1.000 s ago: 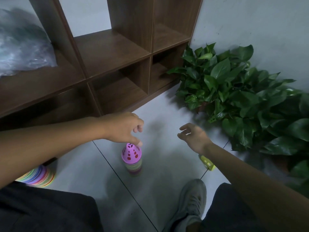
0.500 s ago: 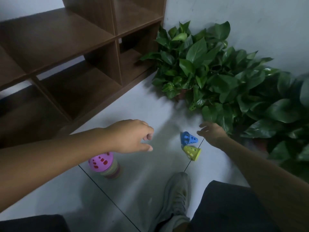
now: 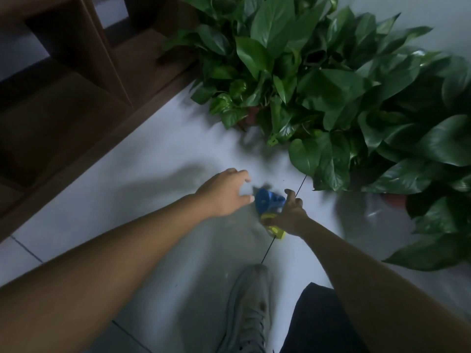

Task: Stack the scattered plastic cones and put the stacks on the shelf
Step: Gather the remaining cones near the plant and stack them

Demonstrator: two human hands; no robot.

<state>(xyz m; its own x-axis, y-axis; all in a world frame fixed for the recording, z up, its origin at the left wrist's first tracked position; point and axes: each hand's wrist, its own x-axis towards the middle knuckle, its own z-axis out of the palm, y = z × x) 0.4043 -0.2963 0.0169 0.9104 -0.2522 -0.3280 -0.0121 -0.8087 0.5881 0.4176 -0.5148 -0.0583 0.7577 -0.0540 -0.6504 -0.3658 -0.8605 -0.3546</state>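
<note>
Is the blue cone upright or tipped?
Tipped. The blue cone lies on its side on the floor, against the yellow cone under the right hand.

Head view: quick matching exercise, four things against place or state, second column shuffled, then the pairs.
Things:
1. blue cone
2. yellow cone
3. left hand
4. shoe

Place or state:
A. at the bottom edge, on the floor
B. open, reaching toward the cones
C. between the two hands
D. under the right hand, partly hidden

Pairs: 1-C, 2-D, 3-B, 4-A
</note>
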